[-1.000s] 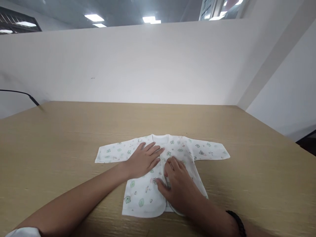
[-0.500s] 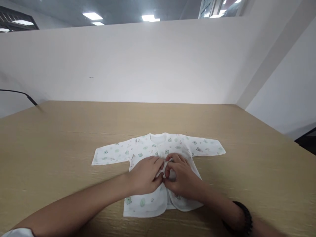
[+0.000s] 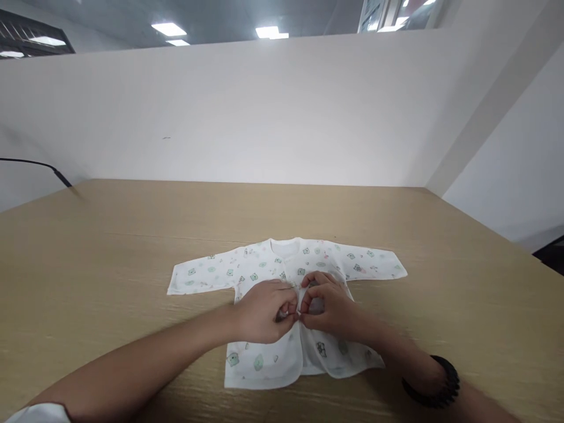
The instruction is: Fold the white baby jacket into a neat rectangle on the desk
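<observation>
A small white baby shirt (image 3: 264, 364) printed with green bears lies spread face up, its sleeves stretched out to both sides. My left hand (image 3: 268, 311) pinches the left edge of the front opening about mid-chest. Just beside it, my right hand (image 3: 328, 308) pinches the right edge between thumb and index finger, the fingertips of both hands almost touching. Any fastener between the fingertips is too small to make out. Above the hands the front panels meet up to the collar; below them the panels part, and the inside of the back shows.
The shirt rests on a light wood-coloured table (image 3: 132, 217). A white partition (image 3: 273, 111) rises along its far edge. At the far left a black cable (image 3: 61, 176) hangs over the surface, and a dark object (image 3: 550, 254) sits at the right edge.
My right hand has turned slightly and moved a little right, pulling the lower right panel outward, so the opening below looks wider. The view has shifted slightly.
</observation>
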Tool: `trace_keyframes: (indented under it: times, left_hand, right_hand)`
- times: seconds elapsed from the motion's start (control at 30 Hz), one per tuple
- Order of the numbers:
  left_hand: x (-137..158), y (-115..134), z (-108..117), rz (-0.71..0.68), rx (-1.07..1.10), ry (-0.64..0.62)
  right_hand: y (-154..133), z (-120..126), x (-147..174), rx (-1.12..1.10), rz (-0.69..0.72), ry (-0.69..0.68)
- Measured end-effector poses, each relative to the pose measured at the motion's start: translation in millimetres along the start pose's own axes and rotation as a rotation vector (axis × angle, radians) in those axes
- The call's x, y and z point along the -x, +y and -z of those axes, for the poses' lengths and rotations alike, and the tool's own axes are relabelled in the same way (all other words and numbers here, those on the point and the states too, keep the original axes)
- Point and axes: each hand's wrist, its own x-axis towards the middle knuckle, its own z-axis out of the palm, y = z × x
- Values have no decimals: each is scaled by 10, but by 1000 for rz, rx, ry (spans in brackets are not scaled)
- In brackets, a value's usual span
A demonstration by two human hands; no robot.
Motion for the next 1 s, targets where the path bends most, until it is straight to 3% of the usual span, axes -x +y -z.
trace_keyframes:
  times: [0.4,1.0]
  left_hand:
    - [-18,-56,99,142,180,-139]
    - [-21,-24,9,239,199,-59]
  right_hand:
    - [-20,80,3,27,19,-13]
    - [56,90,-14,-56,15,-22]
